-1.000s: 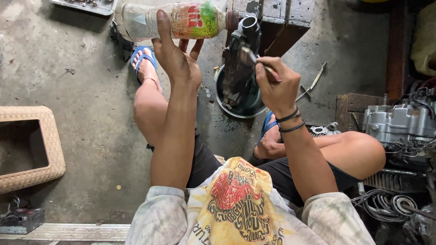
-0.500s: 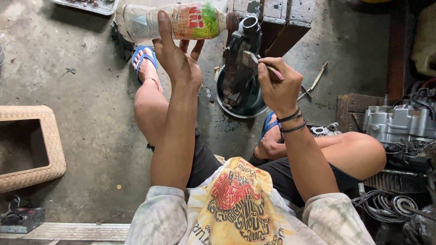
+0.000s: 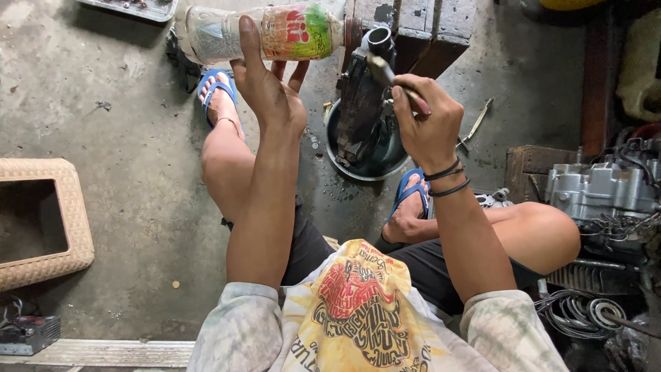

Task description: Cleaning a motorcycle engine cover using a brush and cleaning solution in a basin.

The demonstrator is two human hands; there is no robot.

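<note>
My left hand (image 3: 265, 86) grips a clear plastic bottle (image 3: 258, 31) with a red and green label, held sideways with its mouth toward a dark metal engine part (image 3: 365, 89). That part stands upright in a round dark basin (image 3: 344, 158) on the floor between my feet. A small brush (image 3: 385, 72) is pinched in my right hand (image 3: 427, 120), its bristles at the top of the engine part. Black bands circle my right wrist.
A tan woven basket (image 3: 41, 227) sits at the left. A grey engine block (image 3: 599, 189) and coiled wires (image 3: 585, 310) lie at the right. A metal tool (image 3: 476, 125) rests on the concrete floor beside the basin. Dark wooden blocks (image 3: 427, 34) stand behind the part.
My right hand with the brush shifted a little at the top of the engine part. The bottle stays held sideways in my left hand.
</note>
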